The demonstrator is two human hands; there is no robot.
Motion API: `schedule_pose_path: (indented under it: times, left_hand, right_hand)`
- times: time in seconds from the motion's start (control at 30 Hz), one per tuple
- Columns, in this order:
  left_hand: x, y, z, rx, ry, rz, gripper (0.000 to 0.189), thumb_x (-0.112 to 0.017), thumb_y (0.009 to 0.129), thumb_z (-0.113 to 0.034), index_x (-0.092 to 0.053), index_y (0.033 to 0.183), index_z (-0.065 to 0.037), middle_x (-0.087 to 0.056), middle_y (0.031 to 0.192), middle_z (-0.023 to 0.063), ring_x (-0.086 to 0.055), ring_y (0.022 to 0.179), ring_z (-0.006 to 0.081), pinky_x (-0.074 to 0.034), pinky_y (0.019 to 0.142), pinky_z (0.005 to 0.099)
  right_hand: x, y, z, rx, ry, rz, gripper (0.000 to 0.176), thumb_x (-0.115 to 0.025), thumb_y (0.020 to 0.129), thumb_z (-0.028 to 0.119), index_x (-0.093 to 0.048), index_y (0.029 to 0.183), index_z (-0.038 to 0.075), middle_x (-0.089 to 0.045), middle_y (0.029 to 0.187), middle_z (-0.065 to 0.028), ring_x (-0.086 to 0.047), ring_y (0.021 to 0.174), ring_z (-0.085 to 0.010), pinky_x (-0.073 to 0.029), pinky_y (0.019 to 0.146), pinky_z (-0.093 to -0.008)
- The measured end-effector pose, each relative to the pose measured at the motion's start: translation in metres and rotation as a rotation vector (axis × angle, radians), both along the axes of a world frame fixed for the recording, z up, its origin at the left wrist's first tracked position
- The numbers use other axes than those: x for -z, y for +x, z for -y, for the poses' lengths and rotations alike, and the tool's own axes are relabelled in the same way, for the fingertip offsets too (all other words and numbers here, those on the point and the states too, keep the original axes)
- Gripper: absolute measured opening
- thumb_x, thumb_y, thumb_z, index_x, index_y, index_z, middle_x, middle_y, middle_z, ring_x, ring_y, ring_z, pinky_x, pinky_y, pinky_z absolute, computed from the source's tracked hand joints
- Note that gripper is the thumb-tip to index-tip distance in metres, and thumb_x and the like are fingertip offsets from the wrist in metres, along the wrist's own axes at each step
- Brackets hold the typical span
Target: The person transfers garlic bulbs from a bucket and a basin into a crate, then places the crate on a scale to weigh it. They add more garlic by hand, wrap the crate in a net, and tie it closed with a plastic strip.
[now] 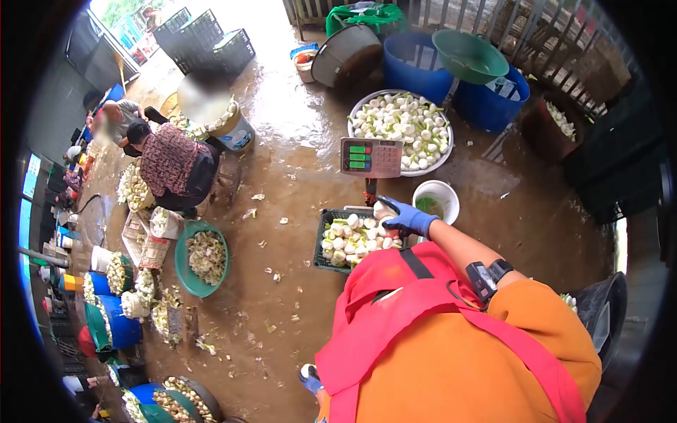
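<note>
My right hand (pixel 409 217), in a blue and dark glove, is closed on a white bulb (pixel 383 209) at the crate's right corner. Below it, a black plastic crate (pixel 319 255) holds many white bulbs (pixel 352 240) with short green stalks. A scale display (pixel 371 157) with green readouts stands just beyond the crate. At the lower edge, my left hand (pixel 310 381), in a blue glove, is partly hidden by my apron; its fingers appear closed around a small white bulb (pixel 306 370).
A wide basin (pixel 351 121) of bulbs lies beyond the scale. A white bucket (pixel 451 199) stands to its near right. Blue tubs (pixel 416 67) line the railing. At left, a person (pixel 175 158) sits near a green basin (pixel 185 271) of peelings. Scraps litter the wet floor (pixel 282 331).
</note>
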State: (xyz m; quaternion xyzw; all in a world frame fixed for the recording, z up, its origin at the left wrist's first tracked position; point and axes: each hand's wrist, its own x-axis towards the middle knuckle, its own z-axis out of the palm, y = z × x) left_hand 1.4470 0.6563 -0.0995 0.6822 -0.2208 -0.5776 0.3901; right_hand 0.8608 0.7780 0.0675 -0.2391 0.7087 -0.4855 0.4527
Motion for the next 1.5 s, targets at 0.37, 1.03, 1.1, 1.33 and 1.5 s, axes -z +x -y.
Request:
schedule_pose_path:
  times: [0.37, 1.03, 1.1, 1.33, 1.5]
  left_hand:
    - [-0.034, -0.005, 0.088, 0.510, 0.153, -0.677, 0.046, -0.062, 0.080, -0.034, -0.051, 0.119, -0.014, -0.061, 0.094, 0.0107, -0.060, 0.077, 0.0246, -0.051, 0.060, 0.0332]
    - [-0.159, -0.396, 0.025, 1.547, -1.010, 0.130, 0.044, -0.078, 0.069, -0.014, -0.056, 0.105, -0.001, -0.062, 0.095, 0.0145, -0.061, 0.088, 0.0284, -0.050, 0.079, 0.0343]
    - [-0.108, -0.446, 0.017, 1.659, -1.291, 0.117, 0.049, -0.078, 0.069, -0.014, -0.056, 0.110, -0.001, -0.060, 0.104, 0.0160, -0.059, 0.099, 0.0296, -0.047, 0.087, 0.0359]
    - [-0.064, -0.677, -0.066, 1.402, -0.497, -0.379, 0.045, -0.073, 0.077, -0.018, -0.055, 0.116, -0.006, -0.057, 0.110, 0.0139, -0.056, 0.098, 0.0288, -0.046, 0.087, 0.0372]
    - [-0.033, -0.672, -0.078, 1.135, 0.221, -0.307, 0.041, -0.057, 0.091, -0.025, -0.049, 0.130, -0.016, -0.056, 0.108, 0.0024, -0.055, 0.089, 0.0126, -0.047, 0.071, 0.0284]
  right_hand:
    - [-0.064, 0.005, -0.026, 0.193, -0.245, 0.164, 0.093, -0.069, 0.072, 0.008, -0.015, 0.147, 0.009, -0.045, 0.131, -0.0100, -0.047, 0.116, -0.0175, -0.040, 0.097, -0.0297]
    - [-0.002, -0.022, -0.137, 0.460, -0.106, 0.440, 0.091, -0.069, 0.078, 0.023, -0.012, 0.148, 0.019, -0.058, 0.109, -0.0091, -0.053, 0.055, -0.0104, -0.041, 0.042, -0.0221]
    - [0.033, -0.048, -0.149, 0.458, -0.078, 0.357, 0.090, -0.069, 0.078, 0.016, -0.013, 0.148, 0.019, -0.057, 0.107, -0.0095, -0.049, 0.050, -0.0094, -0.041, 0.041, -0.0245]
    - [0.122, -0.237, -0.153, 0.351, -0.060, -0.190, 0.080, -0.069, 0.079, 0.016, -0.025, 0.145, 0.017, -0.050, 0.126, -0.0083, -0.055, 0.094, -0.0183, -0.050, 0.069, -0.0280]
    - [0.130, -0.327, -0.133, 0.441, 0.009, 0.097, 0.067, -0.061, 0.086, 0.019, -0.028, 0.144, 0.025, -0.050, 0.125, -0.0099, -0.055, 0.079, -0.0111, -0.049, 0.063, -0.0267]
